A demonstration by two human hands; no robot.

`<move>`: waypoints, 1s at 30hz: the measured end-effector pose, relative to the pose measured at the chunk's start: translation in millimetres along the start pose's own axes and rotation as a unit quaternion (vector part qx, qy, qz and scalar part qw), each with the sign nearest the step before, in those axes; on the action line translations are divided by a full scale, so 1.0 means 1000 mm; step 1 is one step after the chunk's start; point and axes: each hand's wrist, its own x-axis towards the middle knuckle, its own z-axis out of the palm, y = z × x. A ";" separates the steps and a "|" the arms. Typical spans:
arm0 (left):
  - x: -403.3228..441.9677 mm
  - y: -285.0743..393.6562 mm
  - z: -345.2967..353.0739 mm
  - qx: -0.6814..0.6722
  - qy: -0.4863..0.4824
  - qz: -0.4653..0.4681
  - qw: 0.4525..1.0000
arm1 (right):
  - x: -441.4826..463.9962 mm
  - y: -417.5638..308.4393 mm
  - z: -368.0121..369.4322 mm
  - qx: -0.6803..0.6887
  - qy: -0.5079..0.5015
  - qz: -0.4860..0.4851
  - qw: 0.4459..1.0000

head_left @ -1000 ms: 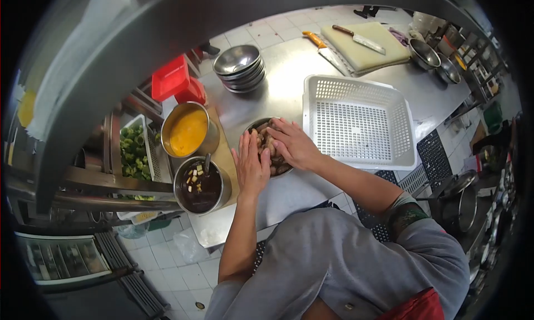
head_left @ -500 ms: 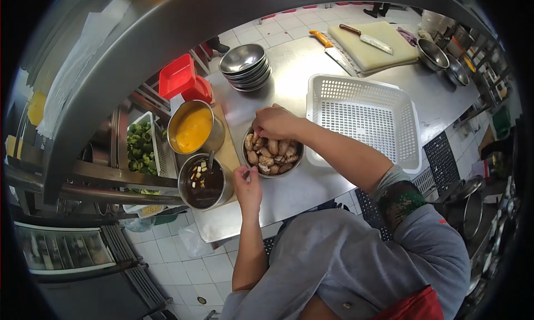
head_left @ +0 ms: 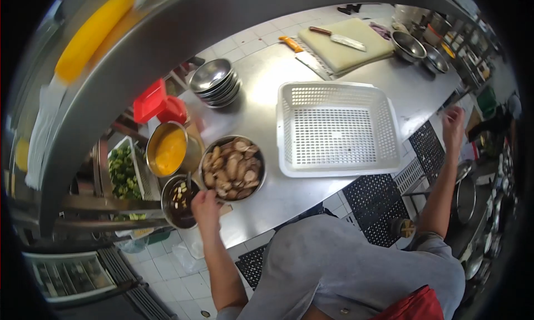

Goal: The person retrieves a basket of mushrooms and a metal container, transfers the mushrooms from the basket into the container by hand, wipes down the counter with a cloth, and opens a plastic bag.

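A round metal bowl (head_left: 263, 178) heaped with brown mushroom pieces (head_left: 233, 167) sits on the steel table. My left hand (head_left: 207, 210) is closed at the bowl's lower left rim; the fingertips are partly hidden. Just left of that hand stands a metal pot of dark liquid (head_left: 181, 208) with pale cubes floating in it and a utensil handle at its rim. Far to the right, past the table's edge, my right hand (head_left: 454, 122) is raised with loosely spread fingers and nothing visible in them. It looks slightly blurred.
A white perforated basket (head_left: 339, 170) stands right of the bowl. Behind are stacked metal bowls (head_left: 214, 80), an orange-handled knife (head_left: 303, 55) and a cutting board (head_left: 345, 50) bearing another knife. Left are a pot of yellow liquid (head_left: 169, 153), broccoli (head_left: 125, 172) and a metal rail (head_left: 111, 215).
My right hand has left the mushrooms and swung far right. My left hand has moved left along with the bowl, which now sits nearer the pots. The camera view has shifted.
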 end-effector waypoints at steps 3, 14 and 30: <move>-0.009 0.043 -0.009 0.025 -0.056 0.010 0.998 | -0.020 0.125 -0.037 -0.212 -0.024 0.020 0.977; -0.008 0.089 0.162 0.022 -0.260 -0.002 0.965 | -0.114 -0.027 0.077 0.176 -0.393 0.258 0.865; 0.042 -0.023 0.344 -0.050 -0.203 -0.042 0.977 | -0.277 -0.124 0.061 0.458 -0.365 0.486 0.649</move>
